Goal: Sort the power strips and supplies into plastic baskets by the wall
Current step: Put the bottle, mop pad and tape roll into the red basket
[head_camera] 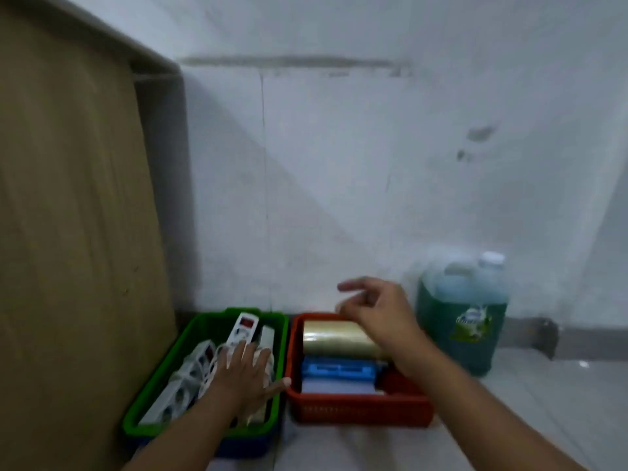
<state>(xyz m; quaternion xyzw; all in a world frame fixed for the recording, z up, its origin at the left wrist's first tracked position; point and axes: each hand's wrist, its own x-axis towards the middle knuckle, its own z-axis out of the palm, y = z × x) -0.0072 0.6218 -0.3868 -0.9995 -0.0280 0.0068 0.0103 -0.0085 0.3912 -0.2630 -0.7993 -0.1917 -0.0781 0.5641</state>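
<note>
- While both hands work over the two baskets set side by side against the wall (pixel 339 164), the sorting appears close to its end.
- Green basket (pixel 200 326): holds several white power strips (pixel 243 329) with their cords; it seems to sit on a blue basket (pixel 244 448), of which only an edge shows.
- Left hand (pixel 243 375): lies flat on the power strips, fingers (pixel 238 351) spread wide and closed on nothing, the thumb reaching the basket's right rim; judged to be pressing the contents down.
- Red basket (pixel 360 407): touching or just beside the green one; holds a yellowish roll (pixel 339 336), a blue item (pixel 336 368) and a white item beneath it, not identifiable.
- Right hand (pixel 377 309): hovers above the far end of the red basket, fingers loosely curled and partly open; blur hides whether anything small is pinched.
- Green jug (pixel 465 321): stands on the floor to the right, apart from the baskets.
- Next move, as judged: settle the strips so none overhang the rim, then square the baskets against the wall.
</note>
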